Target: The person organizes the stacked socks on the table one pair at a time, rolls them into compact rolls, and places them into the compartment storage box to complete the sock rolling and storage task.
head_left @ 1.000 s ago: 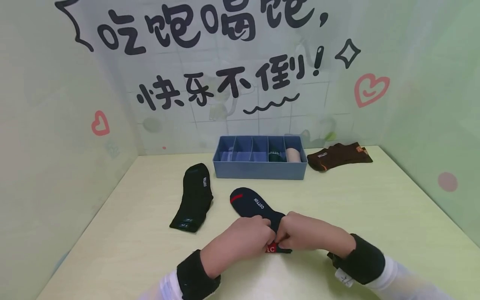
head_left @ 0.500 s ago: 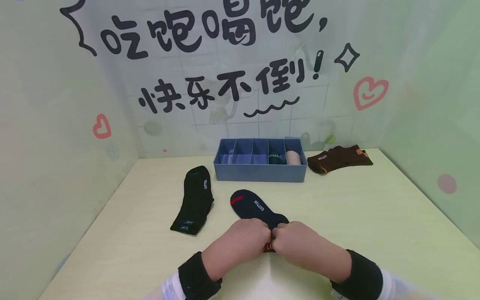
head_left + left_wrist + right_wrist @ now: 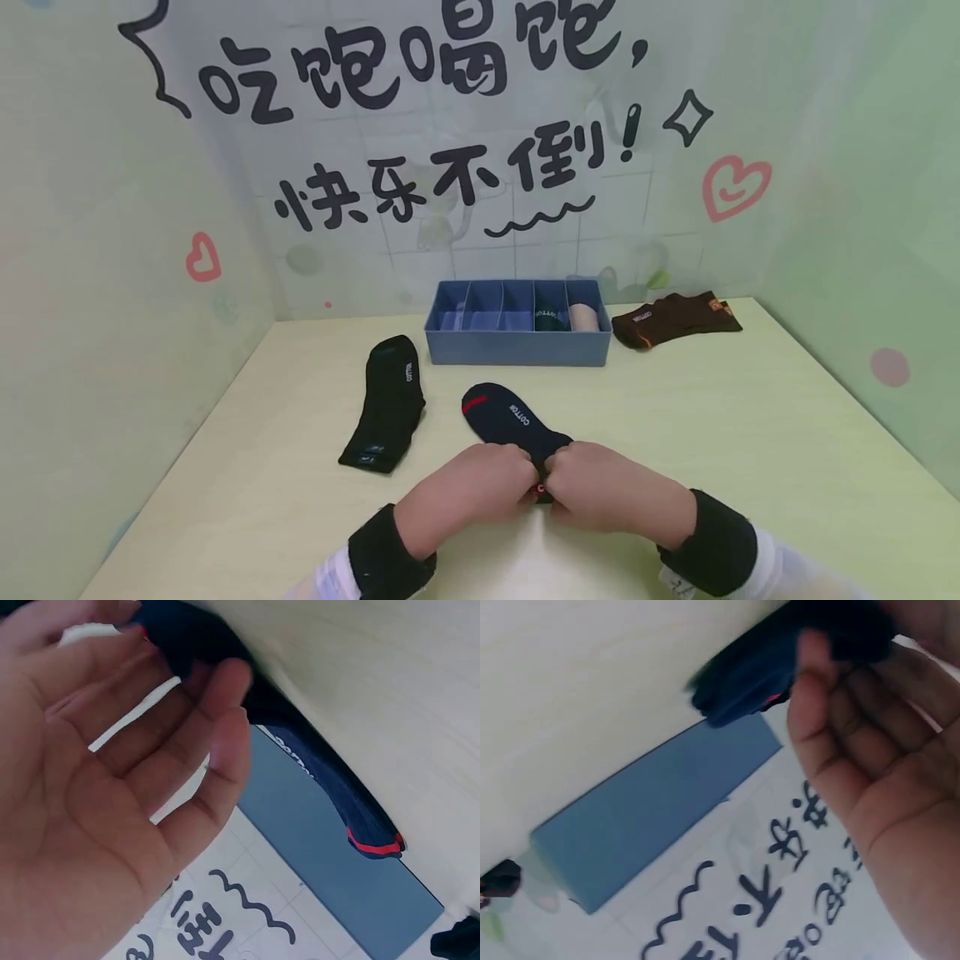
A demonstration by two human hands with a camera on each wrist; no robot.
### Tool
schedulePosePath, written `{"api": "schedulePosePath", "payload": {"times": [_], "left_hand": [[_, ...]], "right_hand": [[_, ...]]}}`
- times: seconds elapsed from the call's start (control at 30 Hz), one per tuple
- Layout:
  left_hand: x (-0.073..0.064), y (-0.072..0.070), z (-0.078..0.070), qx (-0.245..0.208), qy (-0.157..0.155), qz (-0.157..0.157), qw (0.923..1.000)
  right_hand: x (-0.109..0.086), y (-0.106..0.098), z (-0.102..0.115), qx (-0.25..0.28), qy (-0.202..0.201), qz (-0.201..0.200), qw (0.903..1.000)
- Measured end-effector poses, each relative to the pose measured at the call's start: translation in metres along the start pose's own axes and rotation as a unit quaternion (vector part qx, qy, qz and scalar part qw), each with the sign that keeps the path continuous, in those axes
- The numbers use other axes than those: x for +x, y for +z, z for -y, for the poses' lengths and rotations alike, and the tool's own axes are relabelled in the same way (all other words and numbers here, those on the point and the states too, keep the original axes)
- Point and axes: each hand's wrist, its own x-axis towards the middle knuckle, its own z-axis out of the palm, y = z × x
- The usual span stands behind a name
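Note:
A navy sock (image 3: pixel 510 421) with a red toe stripe and white "COTTON" lettering lies on the table, its toe towards the back left. My left hand (image 3: pixel 480 483) grips the left side of its cuff end with curled fingers. From the other side, my right hand (image 3: pixel 618 487) grips the same end, knuckles almost touching the left hand's. Only a sliver of the red cuff label shows between them. In the left wrist view the red-striped toe (image 3: pixel 375 844) hangs past the fingers. Dark fabric (image 3: pixel 750 679) lies bunched at the fingertips in the right wrist view.
At the back stands a blue divided box (image 3: pixel 517 348); a dark green roll (image 3: pixel 551 318) and a pale pink roll (image 3: pixel 583 317) sit in its right compartments. A blackish-green sock (image 3: pixel 386 404) lies left, brown socks (image 3: pixel 675 321) back right. Walls enclose the table.
My right hand has shifted slightly down and left, closer against the left hand, so the cuff's red label is mostly covered. The sock's foot has stayed in place.

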Motion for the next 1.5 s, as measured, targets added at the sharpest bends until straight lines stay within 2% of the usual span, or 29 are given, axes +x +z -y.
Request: {"api": "schedulePosePath", "payload": {"times": [0.03,0.1,0.23,0.33,0.4,0.43,0.47,0.63,0.7,0.87,0.93,1.03,1.13,1.23,1.33,1.4,1.5], "left_hand": [[-0.001,-0.001,-0.001,-0.002,0.002,0.005,1.0000],[-0.002,-0.003,-0.003,-0.008,0.000,0.016,0.9998],[-0.002,-0.004,-0.007,0.009,-0.013,0.018,0.9997],[-0.001,-0.002,-0.010,0.045,-0.009,-0.002,0.9989],[0.000,-0.001,-0.012,0.059,-0.003,-0.013,0.9981],[0.000,0.000,-0.013,0.061,0.001,-0.014,0.9980],[0.000,0.000,-0.013,0.058,0.003,-0.014,0.9982],[-0.001,0.000,-0.016,0.046,0.011,-0.015,0.9988],[-0.001,-0.001,-0.016,0.047,0.004,-0.018,0.9987],[-0.001,-0.002,-0.015,0.020,-0.024,-0.011,0.9995],[0.000,-0.003,-0.013,-0.014,-0.031,-0.005,0.9994],[0.002,-0.001,-0.009,-0.075,-0.038,0.006,0.9965],[0.005,0.002,-0.005,-0.105,-0.038,0.016,0.9936],[0.008,0.004,-0.003,-0.118,-0.038,0.026,0.9920],[0.009,0.003,-0.001,-0.144,-0.047,0.025,0.9881],[0.010,0.003,0.001,-0.159,-0.052,0.016,0.9857],[0.009,0.004,0.002,-0.149,-0.041,0.000,0.9879]], "right_hand": [[0.001,0.000,-0.005,0.051,0.003,0.007,0.9987],[0.001,0.000,-0.014,0.143,0.009,0.023,0.9894],[0.002,0.000,-0.030,0.284,0.032,0.070,0.9559],[0.003,-0.001,-0.035,0.346,0.071,0.098,0.9302],[0.003,-0.003,-0.033,0.365,0.098,0.113,0.9190],[0.003,-0.004,-0.031,0.366,0.108,0.118,0.9167],[0.003,-0.006,-0.029,0.362,0.117,0.121,0.9171],[-0.001,-0.015,-0.011,0.280,0.135,0.094,0.9458],[-0.003,-0.017,-0.005,0.256,0.143,0.078,0.9530],[-0.004,-0.017,-0.001,0.246,0.152,0.054,0.9557],[-0.003,-0.016,-0.001,0.244,0.151,0.045,0.9570],[-0.001,-0.016,-0.001,0.247,0.168,0.048,0.9532],[0.000,-0.015,0.002,0.215,0.184,0.049,0.9580],[-0.001,-0.013,0.010,0.123,0.178,0.041,0.9755],[-0.004,-0.009,0.021,-0.001,0.139,0.017,0.9901],[-0.006,-0.006,0.027,-0.079,0.103,-0.007,0.9915],[-0.008,0.000,0.033,-0.176,0.061,-0.055,0.9810]]}}
